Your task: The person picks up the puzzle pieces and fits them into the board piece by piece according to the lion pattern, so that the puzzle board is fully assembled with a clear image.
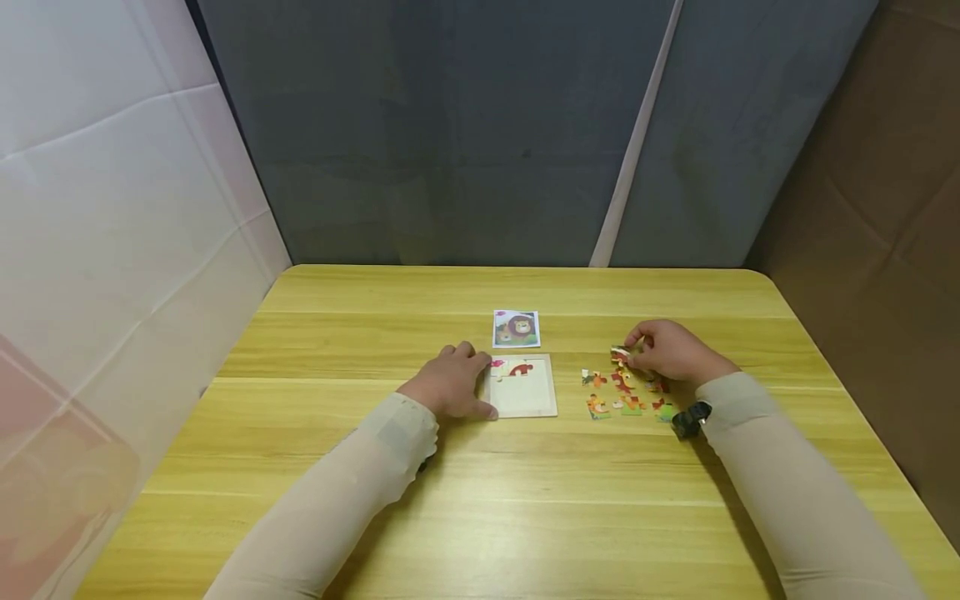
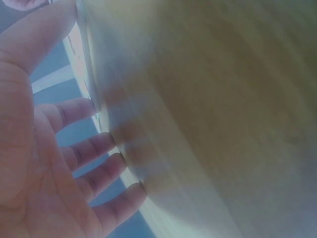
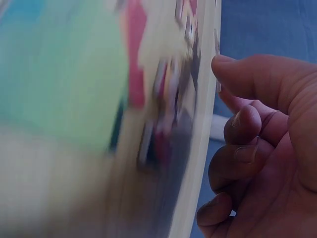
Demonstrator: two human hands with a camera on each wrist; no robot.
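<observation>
A small wooden puzzle tray (image 1: pixel 525 400) lies at the middle of the table, with two pieces (image 1: pixel 517 367) set in its top edge. My left hand (image 1: pixel 450 383) rests against the tray's left side, its straight fingers (image 2: pixel 94 151) touching the edge. To the right, loose puzzle pieces (image 1: pixel 626 392) lie scattered. My right hand (image 1: pixel 667 350) is above them and pinches one piece (image 1: pixel 619 354) at its fingertips. The right wrist view is a blur of colours beside curled fingers (image 3: pixel 242 139).
A small lion picture card (image 1: pixel 516 328) lies just beyond the tray. The yellow wooden table (image 1: pixel 480 517) is ringed by a grey curtain behind, a white panel at left and a brown wall at right. A dark wrist strap (image 1: pixel 690 419) shows on my right sleeve.
</observation>
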